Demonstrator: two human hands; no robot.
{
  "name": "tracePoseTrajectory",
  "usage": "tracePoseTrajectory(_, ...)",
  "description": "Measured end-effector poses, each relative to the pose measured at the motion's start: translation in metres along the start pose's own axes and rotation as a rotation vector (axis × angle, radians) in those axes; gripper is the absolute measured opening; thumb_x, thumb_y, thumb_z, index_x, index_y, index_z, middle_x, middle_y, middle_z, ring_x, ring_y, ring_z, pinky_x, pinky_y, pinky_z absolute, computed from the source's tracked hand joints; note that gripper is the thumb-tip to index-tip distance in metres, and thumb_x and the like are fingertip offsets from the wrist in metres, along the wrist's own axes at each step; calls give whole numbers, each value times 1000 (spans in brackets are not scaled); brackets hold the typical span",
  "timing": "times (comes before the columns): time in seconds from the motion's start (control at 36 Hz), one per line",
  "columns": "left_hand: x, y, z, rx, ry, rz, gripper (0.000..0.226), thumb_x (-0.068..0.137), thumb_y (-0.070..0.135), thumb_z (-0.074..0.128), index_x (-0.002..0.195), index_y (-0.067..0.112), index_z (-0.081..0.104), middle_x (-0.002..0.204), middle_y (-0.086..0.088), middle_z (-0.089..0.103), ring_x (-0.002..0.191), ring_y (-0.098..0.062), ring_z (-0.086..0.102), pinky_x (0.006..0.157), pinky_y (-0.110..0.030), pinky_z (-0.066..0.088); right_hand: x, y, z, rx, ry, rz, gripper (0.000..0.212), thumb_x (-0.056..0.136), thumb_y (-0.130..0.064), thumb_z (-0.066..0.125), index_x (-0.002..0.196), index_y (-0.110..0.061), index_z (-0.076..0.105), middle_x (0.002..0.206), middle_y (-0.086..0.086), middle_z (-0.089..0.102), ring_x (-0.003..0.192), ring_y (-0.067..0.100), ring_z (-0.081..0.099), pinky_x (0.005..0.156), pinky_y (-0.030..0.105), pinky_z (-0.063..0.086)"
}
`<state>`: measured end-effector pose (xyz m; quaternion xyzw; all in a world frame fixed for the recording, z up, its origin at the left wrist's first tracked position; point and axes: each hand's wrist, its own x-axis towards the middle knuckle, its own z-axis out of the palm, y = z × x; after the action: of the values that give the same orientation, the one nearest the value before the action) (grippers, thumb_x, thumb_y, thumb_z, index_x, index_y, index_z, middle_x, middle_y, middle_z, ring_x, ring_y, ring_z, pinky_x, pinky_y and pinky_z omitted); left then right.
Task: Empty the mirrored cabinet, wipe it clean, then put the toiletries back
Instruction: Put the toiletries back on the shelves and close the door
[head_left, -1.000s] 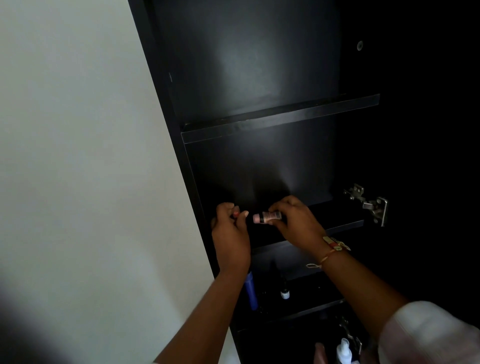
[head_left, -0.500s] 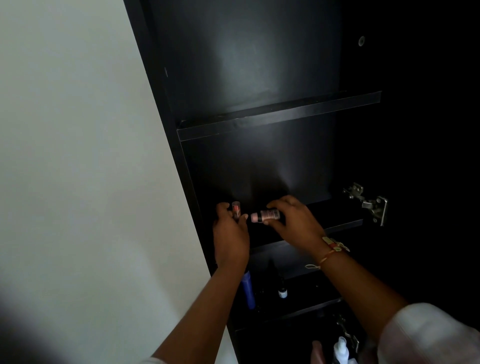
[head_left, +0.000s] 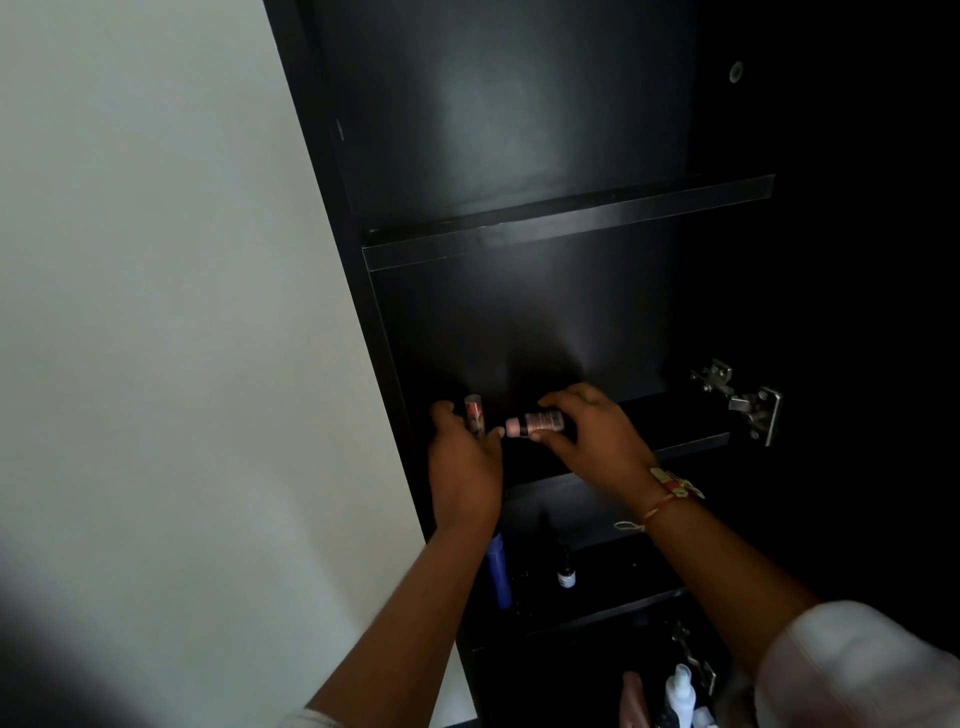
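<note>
The black cabinet stands open against a pale wall, and both hands are up at its middle shelf. The left hand holds a small tube upright at the shelf's left end; its fingers are curled round the lower part, with the thumb on the far side, so only the top of the tube shows. The right hand pinches a little bottle between thumb and fingers. The bottle lies on its side with its pink cap pointing left, just beside the left hand's fingertips. Whether either item touches the shelf I cannot tell.

The upper shelf is bare and dark. On the shelf below the hands stand a blue tube and, near it, a tiny dark bottle with a white label. Further down, at the bottom edge, a white spray bottle and something pink are just visible — too dim to make out. A metal hinge sits on the cabinet's right side. The right wrist wears a thread band, and a white sleeve covers that arm.
</note>
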<state>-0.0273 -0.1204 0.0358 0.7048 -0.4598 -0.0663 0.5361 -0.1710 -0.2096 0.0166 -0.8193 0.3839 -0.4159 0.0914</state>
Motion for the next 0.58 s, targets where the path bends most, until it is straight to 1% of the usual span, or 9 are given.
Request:
tracePoseTrajectory(0.14, -20, -1, -1, 52, 66, 96, 58, 88, 25, 67, 135, 8, 37, 127, -11, 56, 112, -26, 58, 87, -25, 44, -4, -2, -1, -8, 99, -18, 37, 83, -34, 73, 113, -14, 66, 109, 4, 61, 95, 18, 63, 83, 16, 43)
tracePoseTrajectory(0.19, -32, -4, -2, 82, 100, 176, 59, 88, 25, 67, 136, 6, 38, 131, -13, 50, 119, -26, 52, 98, -28, 42, -7, -5, -2, 20, 186, -16, 30, 85, -33, 69, 108, -14, 67, 105, 3, 62, 93, 17, 63, 82, 13, 42)
tracePoseTrajectory(0.25, -46, -9, -2, 130, 124, 295, 56, 89, 25, 65, 135, 4, 41, 134, -14, 47, 124, -26, 47, 105, -33, 41, -11, -9, -3, 53, 273, -15, 25, 87, -29, 67, 105, -12, 68, 103, 4, 62, 94, 17, 62, 85, 12, 41)
tracePoseTrajectory(0.33, -70, -20, 0, 163, 99, 540, 45, 90, 23, 65, 128, 2, 50, 129, -12, 50, 122, -23, 48, 106, -34, 41, -32, -15, -5, 58, 388, -1, 24, 87, -22, 68, 108, -11, 66, 108, 5, 60, 103, 19, 59, 94, 23, 45)
tracePoseTrajectory(0.39, -87, -30, 3, 165, 21, 671, 36, 91, 22, 65, 120, 3, 55, 120, -10, 54, 114, -20, 52, 101, -30, 43, -57, -19, -8, 58, 431, 21, 23, 87, -20, 68, 108, -12, 65, 112, 4, 58, 105, 17, 55, 94, 25, 45)
tracePoseTrajectory(0.44, -107, -43, 9, 139, -141, 686, 25, 94, 24, 61, 112, 7, 59, 111, -7, 59, 106, -18, 56, 96, -30, 47, -89, -18, -8, 56, 422, 52, 19, 88, -20, 66, 106, -12, 65, 111, 3, 56, 103, 14, 53, 92, 22, 43)
tracePoseTrajectory(0.47, -117, -50, 14, 129, -253, 645, 21, 96, 27, 57, 108, 11, 61, 107, -4, 60, 102, -16, 58, 93, -31, 48, -106, -15, -7, 57, 404, 66, 15, 89, -19, 66, 103, -12, 64, 108, 3, 57, 100, 13, 54, 90, 21, 44)
tracePoseTrajectory(0.53, -139, -69, 25, 150, -468, 531, 20, 98, 34, 49, 101, 19, 62, 98, 2, 63, 94, -13, 60, 86, -32, 50, -142, -4, -1, 65, 348, 131, 6, 91, -18, 64, 93, -12, 64, 95, 2, 60, 87, 13, 60, 79, 22, 48)
tracePoseTrajectory(0.58, -162, -89, 39, 190, -612, 425, 23, 98, 38, 48, 95, 21, 63, 91, 3, 66, 87, -11, 62, 82, -26, 48, -181, 13, 8, 31, 258, 271, 11, 92, -21, 64, 83, -15, 63, 81, -1, 60, 73, 14, 60, 68, 25, 48)
